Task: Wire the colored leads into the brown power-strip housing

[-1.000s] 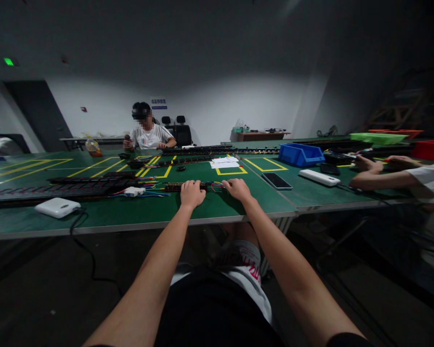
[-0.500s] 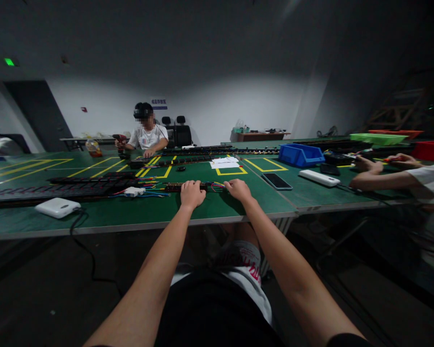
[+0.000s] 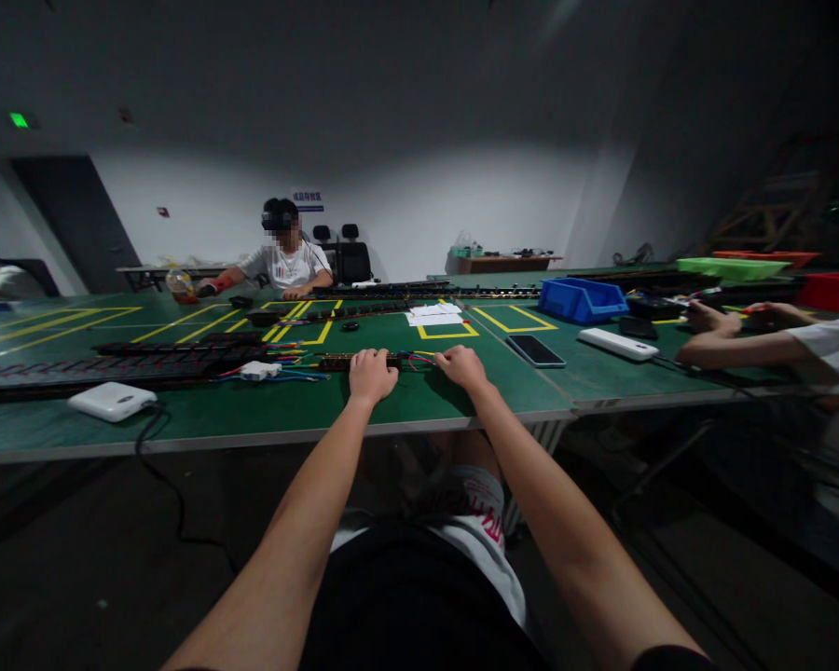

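Observation:
My left hand (image 3: 373, 375) is closed over a narrow black strip (image 3: 334, 362) lying on the green table, its fingers resting across the strip's right part. From the strip's right end comes a bunch of thin coloured wires (image 3: 417, 358), among them red, blue and yellow ones. My right hand (image 3: 463, 366) pinches the wires' far ends; its fingertips are partly hidden. To the left lie more coloured wires (image 3: 300, 376) and a white connector (image 3: 260, 370), beside long black strips (image 3: 174, 349).
White sheets (image 3: 434, 315), a phone (image 3: 535, 350), a white power bank (image 3: 616, 344) and a blue bin (image 3: 582, 298) lie to the right. Another white power bank (image 3: 113, 401) is at the left. One co-worker (image 3: 290, 261) sits opposite; another person's hands (image 3: 717, 319) work at right.
My hands stay nearly in place, while the wires between them have shifted slightly. The co-worker opposite has moved the red drill left and down, towards the bottle.

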`<action>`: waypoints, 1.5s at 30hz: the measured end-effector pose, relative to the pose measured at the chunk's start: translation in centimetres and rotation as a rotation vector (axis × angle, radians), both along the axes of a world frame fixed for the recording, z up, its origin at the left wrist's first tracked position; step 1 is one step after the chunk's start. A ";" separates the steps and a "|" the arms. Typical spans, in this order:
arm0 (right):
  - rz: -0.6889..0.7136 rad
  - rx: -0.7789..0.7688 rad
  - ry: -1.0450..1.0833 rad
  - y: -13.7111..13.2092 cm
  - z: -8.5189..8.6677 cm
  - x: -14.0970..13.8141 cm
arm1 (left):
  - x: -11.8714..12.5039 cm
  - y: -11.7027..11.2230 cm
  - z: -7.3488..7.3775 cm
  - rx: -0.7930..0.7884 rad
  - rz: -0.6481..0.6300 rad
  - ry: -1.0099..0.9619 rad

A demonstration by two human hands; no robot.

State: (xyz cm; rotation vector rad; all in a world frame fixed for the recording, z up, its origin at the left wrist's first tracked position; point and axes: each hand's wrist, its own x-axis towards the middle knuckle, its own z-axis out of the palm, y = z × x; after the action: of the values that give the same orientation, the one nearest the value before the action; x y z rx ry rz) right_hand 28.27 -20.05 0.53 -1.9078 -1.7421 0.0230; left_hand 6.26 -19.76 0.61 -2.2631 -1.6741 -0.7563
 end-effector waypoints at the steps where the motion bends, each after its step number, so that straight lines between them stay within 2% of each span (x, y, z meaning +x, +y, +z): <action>1: 0.003 -0.007 -0.002 0.0 0.0 0.0 | 0.0 0.0 0.0 0.001 0.001 0.002; 5: -0.043 0.040 0.018 -0.2 0.2 -0.1 | 0.0 0.0 0.0 0.000 0.000 0.007; 10: -0.016 0.008 0.020 -0.3 0.2 0.0 | -0.1 -0.1 0.1 -0.001 -0.005 0.004; 15: -0.046 0.077 0.024 -0.1 0.0 0.1 | -0.1 0.0 0.0 -0.009 -0.008 0.000; 19: -0.010 0.022 0.021 0.1 -0.2 0.1 | -0.1 0.1 -0.1 0.000 -0.004 -0.001; 22: 0.000 0.037 0.039 0.3 -0.3 0.2 | 0.0 0.0 -0.1 0.008 0.005 0.005; 27: 0.135 0.008 0.080 0.8 -0.9 0.5 | 0.1 -0.1 0.0 0.008 0.015 0.008; 33: 0.171 0.227 0.108 0.9 -1.1 0.7 | 0.0 0.1 -0.1 0.014 0.002 0.008; 38: 0.190 0.133 0.136 0.8 -0.7 0.4 | -0.1 0.2 -0.2 0.008 -0.008 0.007; 40: 0.171 0.146 0.125 0.8 -0.6 0.3 | -0.1 0.2 -0.2 0.003 -0.010 0.001; 42: 0.129 0.163 0.090 0.9 -0.5 0.2 | -0.1 0.3 -0.3 0.000 -0.011 -0.002; 45: 0.112 0.090 0.004 0.9 -0.3 0.2 | -0.1 0.3 -0.3 0.006 -0.009 -0.002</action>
State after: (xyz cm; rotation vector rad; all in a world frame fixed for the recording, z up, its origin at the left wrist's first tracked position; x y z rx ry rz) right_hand 28.49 -19.10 0.24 -1.7441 -1.8144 -0.0108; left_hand 6.13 -19.46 0.32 -2.2676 -1.6618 -0.7650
